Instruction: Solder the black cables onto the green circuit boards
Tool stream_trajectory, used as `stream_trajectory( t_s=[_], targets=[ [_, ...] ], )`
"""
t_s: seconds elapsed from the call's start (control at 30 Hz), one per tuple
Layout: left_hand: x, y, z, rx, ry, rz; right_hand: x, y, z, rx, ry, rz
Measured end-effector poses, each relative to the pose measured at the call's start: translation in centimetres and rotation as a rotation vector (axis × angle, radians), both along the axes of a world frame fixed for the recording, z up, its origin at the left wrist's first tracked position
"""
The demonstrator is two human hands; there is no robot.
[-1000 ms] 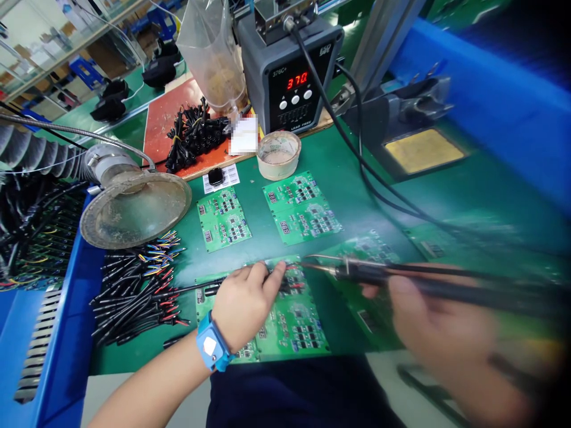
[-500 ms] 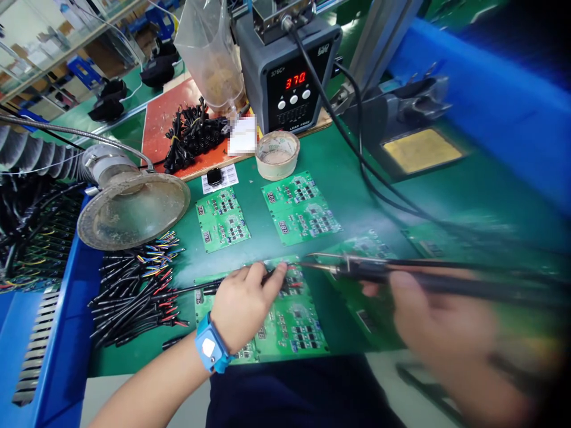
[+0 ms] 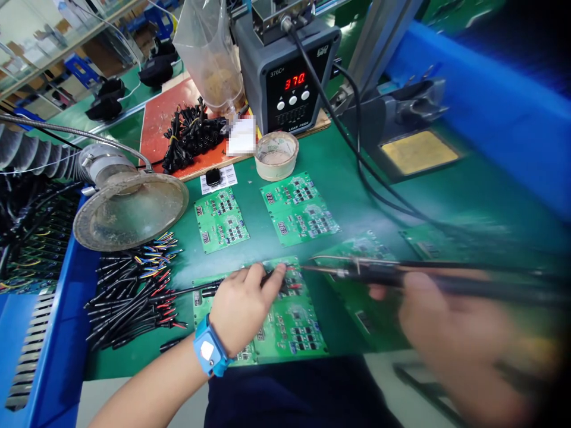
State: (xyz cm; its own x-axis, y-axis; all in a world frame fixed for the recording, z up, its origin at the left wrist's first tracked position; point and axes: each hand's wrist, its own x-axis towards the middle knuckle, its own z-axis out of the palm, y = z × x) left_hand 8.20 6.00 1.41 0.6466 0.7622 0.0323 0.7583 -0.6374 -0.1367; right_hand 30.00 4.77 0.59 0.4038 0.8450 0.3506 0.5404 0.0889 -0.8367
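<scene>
My left hand, with a blue wrist strap, is closed on a black cable and presses its red-tipped end onto a green circuit board. Blurred at the right, my right hand is wrapped round a soldering iron. A thin metal tube runs along the iron to its tip. That tip points left and hangs just right of the cable's end, apart from it. More green boards lie beyond my hands, among them one board behind the left hand and a smaller-looking board beside it.
A soldering station reading 370 stands at the back, with a tape roll before it. An extractor hood hangs at left above loose cables. An iron stand with a yellow sponge sits at right, near a blue bin.
The soldering iron and my right hand have drawn slightly to the right, away from the cable's end. My left hand stays in place on the cable.
</scene>
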Motion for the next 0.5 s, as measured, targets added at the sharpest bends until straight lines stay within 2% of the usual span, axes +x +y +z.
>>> stream_trajectory(
  t_s=[0.07, 0.17, 0.4, 0.5],
  targets=[
    [-0.01, 0.0, -0.01, 0.005, -0.001, 0.001, 0.09, -0.01, -0.17, 0.04, -0.104, 0.068],
    [0.02, 0.0, 0.01, 0.015, -0.002, -0.002, 0.29, -0.15, -0.43, 0.035, -0.201, 0.098],
    [0.06, 0.02, 0.09, 0.029, 0.003, -0.013, 0.67, -0.12, -0.79, 0.067, -0.249, 0.153],
    [0.03, 0.05, 0.09, 0.025, 0.003, -0.015, 0.7, -0.2, -1.03, 0.052, -0.172, 0.13]
  ],
)
